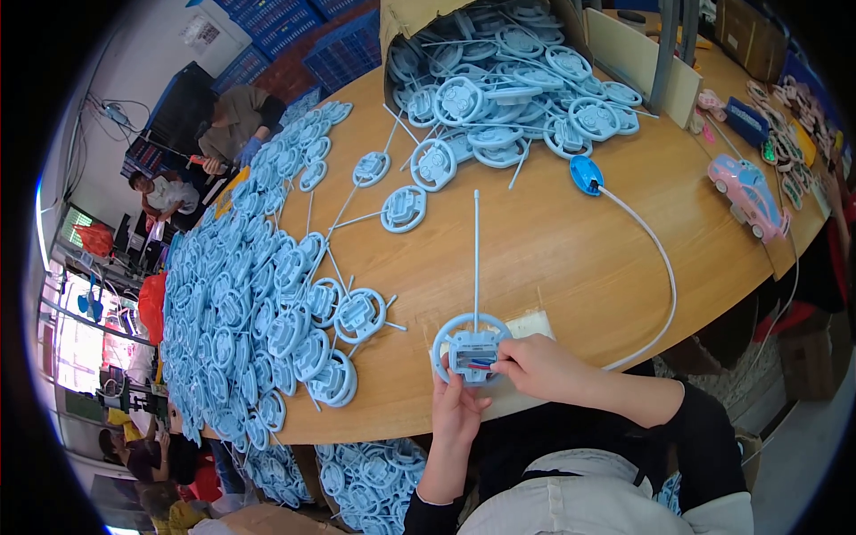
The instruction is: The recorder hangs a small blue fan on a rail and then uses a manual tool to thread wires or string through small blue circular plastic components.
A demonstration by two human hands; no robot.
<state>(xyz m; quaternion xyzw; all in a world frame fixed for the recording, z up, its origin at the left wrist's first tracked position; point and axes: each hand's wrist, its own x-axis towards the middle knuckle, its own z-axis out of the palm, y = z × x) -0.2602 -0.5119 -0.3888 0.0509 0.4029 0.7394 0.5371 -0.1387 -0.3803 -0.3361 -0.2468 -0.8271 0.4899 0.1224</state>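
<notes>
In front of me a light-blue toy remote control (pixel 465 340), shaped like a steering wheel with a long straight antenna, is held over the table's near edge. My left hand (pixel 457 408) grips its lower rim from below, thumb on the front. The fingers of my right hand (pixel 535 364) are pinched together at the right side of the opening in its middle. Small red and blue pieces (pixel 479 364) show in that opening beside my fingertips; whether I pinch one is hidden. Under the remote lies a pale flat pad (pixel 530 326).
A large heap of similar remotes (pixel 223 303) covers the table's left side. More spill from a carton (pixel 390 53) at the back. To the right are a blue oval device (pixel 586 175) with a white cable and a pink toy car (pixel 750 198). Other people sit at far left.
</notes>
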